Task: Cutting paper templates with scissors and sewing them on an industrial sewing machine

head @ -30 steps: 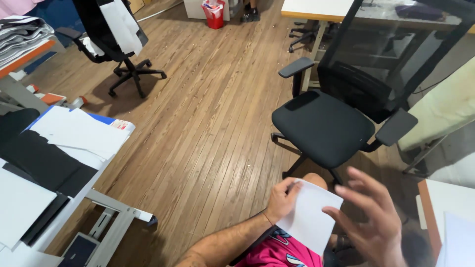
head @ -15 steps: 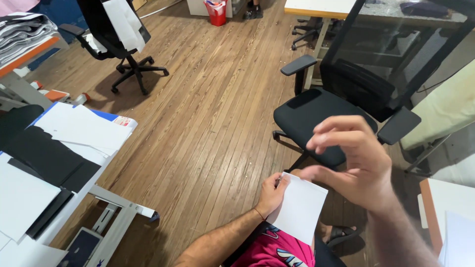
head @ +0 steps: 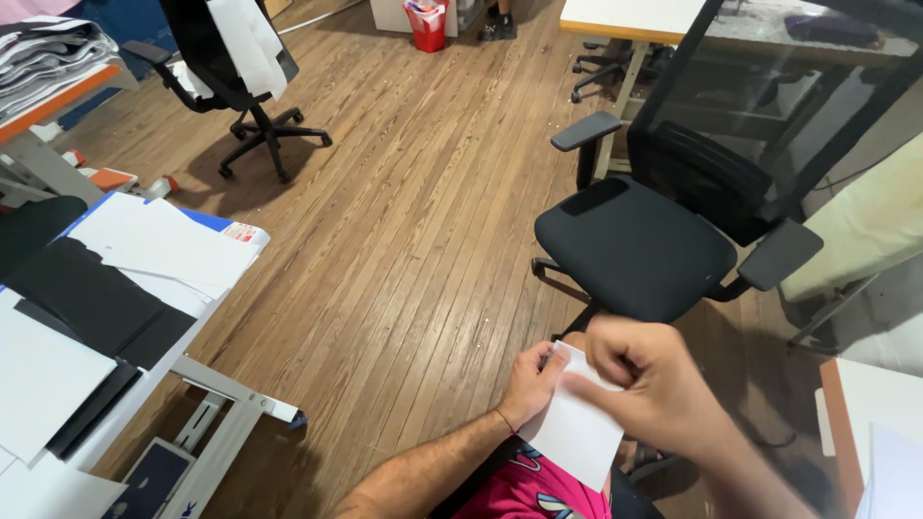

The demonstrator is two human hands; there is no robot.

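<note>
Both hands met over the lap at about 5 o'clock in the view. The left hand [head: 535, 383] gripped the upper left edge of a white sheet of paper [head: 577, 434], fingers curled around it, while the right hand [head: 646, 383] pinched the sheet's top corner between thumb and fingertips. Half a second before, the right hand had been raised open in the air above the sheet, well clear of it; a second before, it had hung lower at 4 o'clock, also apart from the paper. Its coming down onto the corner meant the sheet was now held by two hands rather than one, which reads as the start of folding or creasing, though that is a judgement only. The paper rested tilted over the pink shorts [head: 538, 488], its lower edge near the knee.

Outward, a black office chair [head: 635, 245] stood just beyond the hands at 1 o'clock, its seat facing the person and close enough to limit any forward reach. At 9 o'clock a tabletop [head: 207, 288] carried white sheets [head: 154, 245] and black sheets [head: 91, 298], stacked and overlapping. A second black chair [head: 236, 86] with white paper draped on its back stood at 11 o'clock, on the wooden floor [head: 404, 192]. A red bin [head: 428, 24] sat at 12 o'clock, well apart. Another tabletop corner [head: 865, 404] showed at 4 o'clock.
</note>
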